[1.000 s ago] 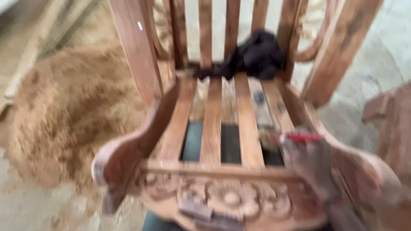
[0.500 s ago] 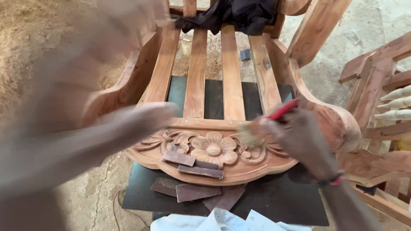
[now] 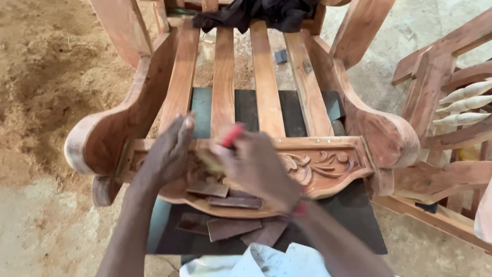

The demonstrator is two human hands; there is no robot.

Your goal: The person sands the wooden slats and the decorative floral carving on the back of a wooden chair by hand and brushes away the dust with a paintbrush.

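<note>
Reddish wood fills my view: an unfinished chair with a slatted seat, and its carved front rail is where I am working. My left hand lies on the left part of that rail, fingers loosely spread and pressing on the carving, closed on nothing. My right hand sits just right of it over the middle of the rail, closed around a red-handled tool whose handle pokes up between my fingers; the working end is hidden and blurred, so I cannot tell whether it is a brush or something else. Below the rail, on its lower ledge and the dark sheet under the chair, lie a few flat brownish sandpaper pieces. Behind the rail, at the back of the seat, a black cloth is bunched. Left of the chair, sawdust covers the floor.

To do this well, I judge, I should keep the left hand steadying the rail, work the tool along the scroll grooves with light strokes, and avoid knocking the carved edges.
</note>
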